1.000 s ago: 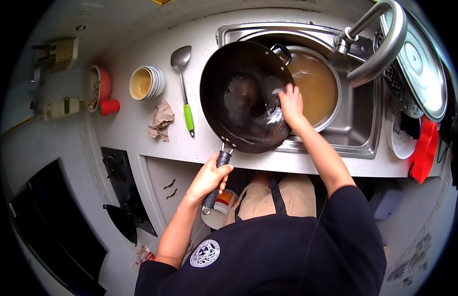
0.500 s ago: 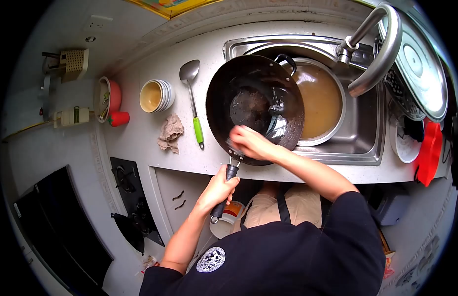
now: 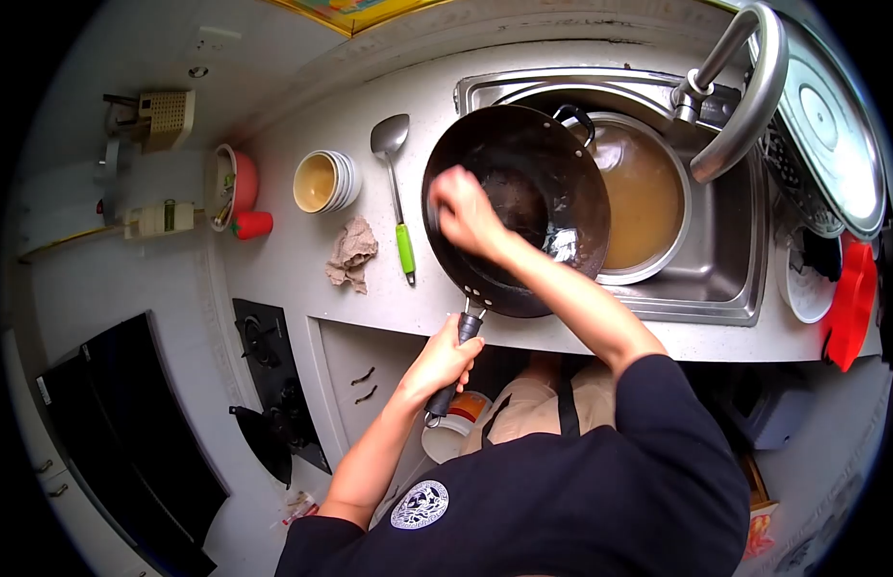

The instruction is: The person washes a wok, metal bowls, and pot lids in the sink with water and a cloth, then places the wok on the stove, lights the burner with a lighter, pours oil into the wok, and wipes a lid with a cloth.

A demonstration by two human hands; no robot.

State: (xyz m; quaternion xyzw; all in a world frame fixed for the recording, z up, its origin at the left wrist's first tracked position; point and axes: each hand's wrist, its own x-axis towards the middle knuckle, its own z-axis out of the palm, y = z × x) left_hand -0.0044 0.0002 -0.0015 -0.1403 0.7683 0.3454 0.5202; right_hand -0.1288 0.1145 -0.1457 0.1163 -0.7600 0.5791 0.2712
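A dark wok (image 3: 533, 192) rests tilted over the left side of the steel sink, its wet inner face showing. My left hand (image 3: 446, 360) is wrapped round its black handle (image 3: 469, 327) at the counter's front edge. Inside the wok, against its left wall, is my right hand (image 3: 464, 213), closed and blurred at the fingers; whatever it holds is hidden. Partly behind the wok, a round basin (image 3: 642, 197) of cloudy brown water sits in the sink.
Left of the wok lie a green-handled spatula (image 3: 404, 245), a crumpled cloth (image 3: 352, 255) and stacked bowls (image 3: 326, 182). The faucet (image 3: 754, 115) arches over the sink (image 3: 723, 231). Farther right are a large lid (image 3: 823, 125) and a red item (image 3: 850, 308).
My right hand has moved from the wok's right rim, past the handle side, to its left wall. My left hand has kept its grip on the handle. The camera view has shifted slightly.
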